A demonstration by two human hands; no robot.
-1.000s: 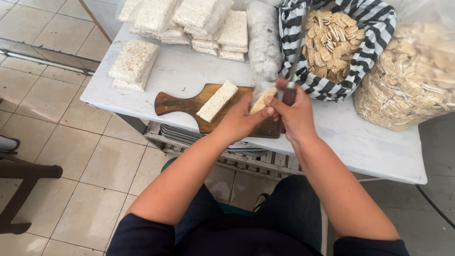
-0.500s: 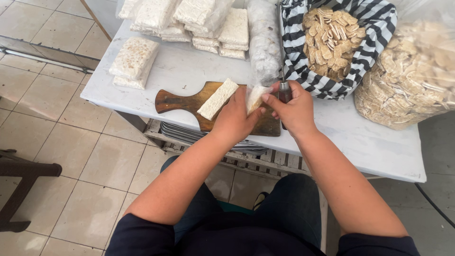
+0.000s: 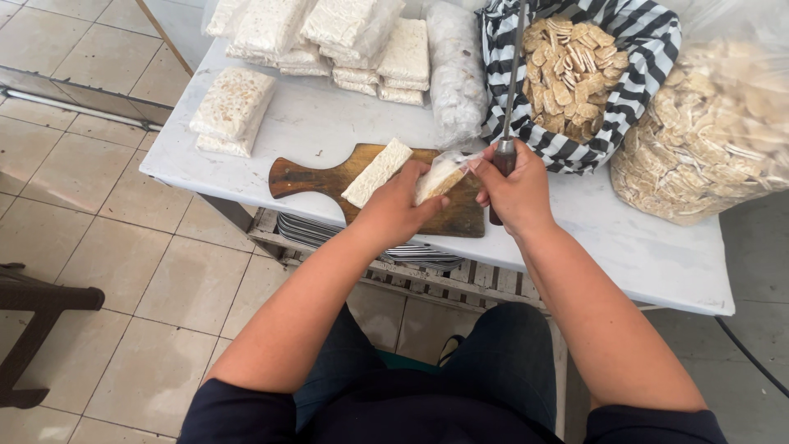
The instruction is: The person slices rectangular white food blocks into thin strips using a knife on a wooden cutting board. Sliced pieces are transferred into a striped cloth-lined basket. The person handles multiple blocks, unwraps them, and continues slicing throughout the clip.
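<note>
Block point(image 3: 437, 178): pale, plastic-wrapped, centre frame; likely firm but crumbly, film slippery.
Left hand point(image 3: 400, 207): clamped round block's sides.
Right hand point(image 3: 516, 187): closed on knife point(image 3: 506, 123), pinching wrap.

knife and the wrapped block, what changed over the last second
The right hand has tipped the knife up, so its blade now points away over the striped bag; before, it lay low at the board. The left hand has kept hold of the wrapped block, with the right fingers at its plastic. The bare slab on the cutting board and the stacked packs stayed put.
</note>
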